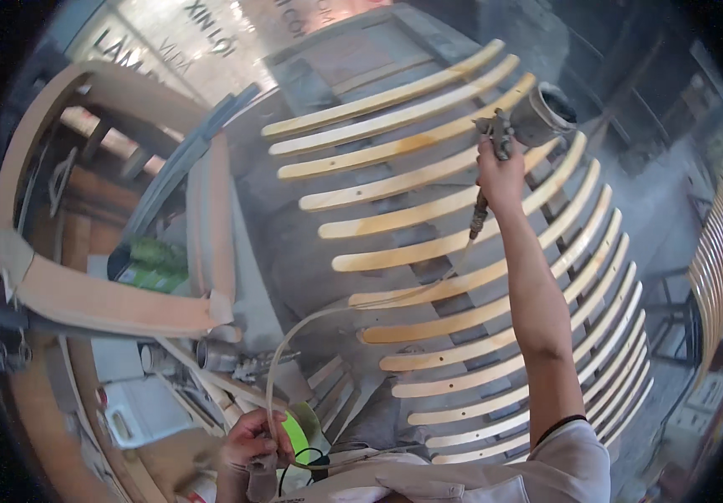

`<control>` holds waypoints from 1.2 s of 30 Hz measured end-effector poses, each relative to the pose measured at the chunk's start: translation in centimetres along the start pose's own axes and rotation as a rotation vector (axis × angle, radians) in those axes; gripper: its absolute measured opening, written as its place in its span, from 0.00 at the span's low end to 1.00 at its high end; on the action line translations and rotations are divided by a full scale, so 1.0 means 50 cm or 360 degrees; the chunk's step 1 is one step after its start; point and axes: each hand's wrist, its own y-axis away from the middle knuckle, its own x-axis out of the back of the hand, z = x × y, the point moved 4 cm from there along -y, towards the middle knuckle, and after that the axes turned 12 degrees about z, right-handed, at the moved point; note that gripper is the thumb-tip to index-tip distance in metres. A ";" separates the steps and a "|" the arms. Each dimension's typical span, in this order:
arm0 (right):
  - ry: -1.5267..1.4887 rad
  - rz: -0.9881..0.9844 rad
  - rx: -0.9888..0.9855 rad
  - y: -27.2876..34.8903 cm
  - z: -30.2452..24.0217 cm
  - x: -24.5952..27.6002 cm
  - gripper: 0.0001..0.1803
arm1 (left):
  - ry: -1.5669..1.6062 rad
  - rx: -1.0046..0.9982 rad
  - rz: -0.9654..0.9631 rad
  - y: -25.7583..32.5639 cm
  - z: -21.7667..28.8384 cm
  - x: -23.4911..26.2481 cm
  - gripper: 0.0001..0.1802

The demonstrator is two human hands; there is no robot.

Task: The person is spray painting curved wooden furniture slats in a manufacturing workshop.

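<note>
At the far right of the slats, my right hand (502, 174) is closed around a spray gun (500, 134) with a grey, paint-stained cup (539, 117). The gun is held above the upper rows of curved pale wooden slats (412, 245), some of which look more yellow in patches. From the gun's lower end, a clear hose (315, 314) loops across the slats toward me. Low in the view, my left hand (251, 443) grips that hose, with the fingers curled around it. Any spray leaving the nozzle cannot be made out.
Curved wooden frame parts (102, 293) stand at left. Below them are a white plastic jug (142, 411) and a metal cup (217, 355). Another curved slatted panel (717, 268) leans at far right. Dark supports (470, 331) lie under the slats.
</note>
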 end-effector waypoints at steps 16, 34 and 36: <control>-0.0376 -0.0789 0.0046 0.273 -0.137 -0.247 0.22 | 0.0005 -0.0059 0.0016 0.042 -0.007 -0.051 0.26; 0.0600 0.0638 0.0034 0.138 0.104 0.853 0.23 | -0.1122 0.0149 -0.0364 0.144 -0.210 -0.114 0.32; 0.0451 0.0463 -0.0220 0.260 0.054 0.868 0.22 | -0.1151 0.0124 -0.0332 0.175 -0.239 -0.085 0.32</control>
